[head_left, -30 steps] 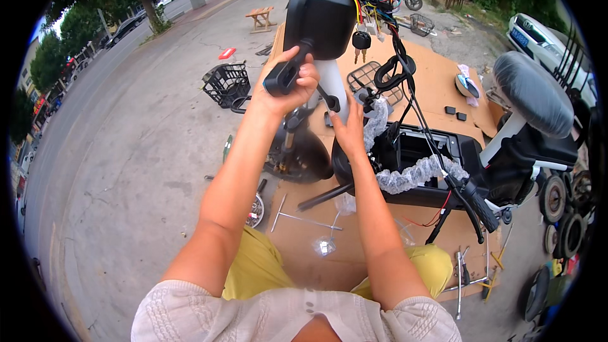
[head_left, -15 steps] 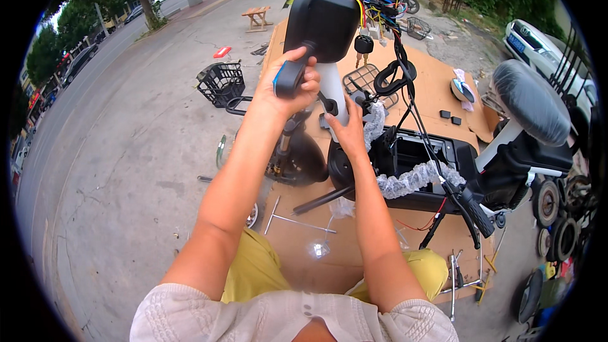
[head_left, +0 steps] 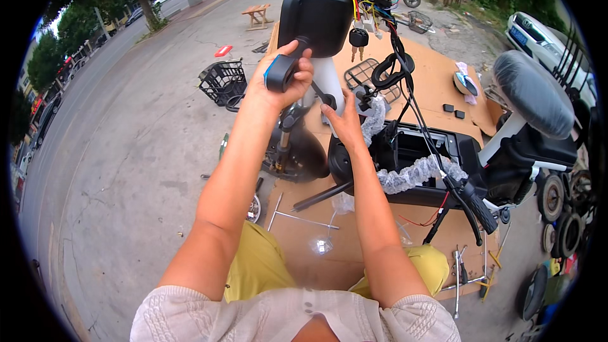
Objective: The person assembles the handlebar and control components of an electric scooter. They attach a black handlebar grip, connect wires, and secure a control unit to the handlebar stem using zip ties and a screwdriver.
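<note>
In my left hand [head_left: 292,79] is a black-and-blue tool [head_left: 277,75], apparently a power driver, with fingers wrapped round it. Its front end points at the lower part of a black boxy panel [head_left: 316,18]. My right hand [head_left: 345,117] wraps round the white column [head_left: 327,76] of an electric scooter, its thumb beside a black fitting [head_left: 329,99]; its other fingers are partly hidden behind the column. Keys [head_left: 358,41] hang by the panel near a bundle of coloured wires [head_left: 373,0]. Below my hands sits the dark front mudguard [head_left: 301,152].
The scooter's black body [head_left: 465,152] and plastic-wrapped seat [head_left: 535,92] extend rightward. A handlebar grip [head_left: 479,212] hangs on cables over the cardboard [head_left: 354,247]. A black crate [head_left: 223,81] stands at left; wrenches [head_left: 457,278] lie at lower right. Old tyres [head_left: 567,234] lean at right.
The view has shifted slightly. My left hand and the tool have moved a little up and left along with the panel. Both hands keep their holds.
</note>
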Motion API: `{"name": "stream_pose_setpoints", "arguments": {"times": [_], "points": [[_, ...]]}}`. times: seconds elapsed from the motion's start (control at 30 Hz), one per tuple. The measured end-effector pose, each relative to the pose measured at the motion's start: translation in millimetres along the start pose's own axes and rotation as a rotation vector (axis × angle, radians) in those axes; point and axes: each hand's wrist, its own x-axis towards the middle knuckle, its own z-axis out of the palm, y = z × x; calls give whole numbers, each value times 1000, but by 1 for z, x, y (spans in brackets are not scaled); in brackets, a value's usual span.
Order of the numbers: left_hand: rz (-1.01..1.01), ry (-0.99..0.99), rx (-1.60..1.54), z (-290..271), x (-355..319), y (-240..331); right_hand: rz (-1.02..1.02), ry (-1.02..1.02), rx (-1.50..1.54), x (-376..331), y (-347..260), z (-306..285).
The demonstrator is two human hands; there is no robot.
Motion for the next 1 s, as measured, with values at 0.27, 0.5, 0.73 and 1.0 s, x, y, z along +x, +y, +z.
{"name": "stream_pose_setpoints", "arguments": {"times": [0.27, 0.5, 0.73, 1.0], "points": [[26, 15, 0, -1, 2, 0, -45, 26, -34, -2, -4, 2], [-8, -95, 3, -12, 0, -2, -52, 67, -39, -1, 2, 6], [-21, -160, 3, -19, -6, -4, -54, 110, -47, -5, -1, 11], [11, -136, 59, -8, -22, -6, -72, 113, -18, -6, 1, 11]]}}
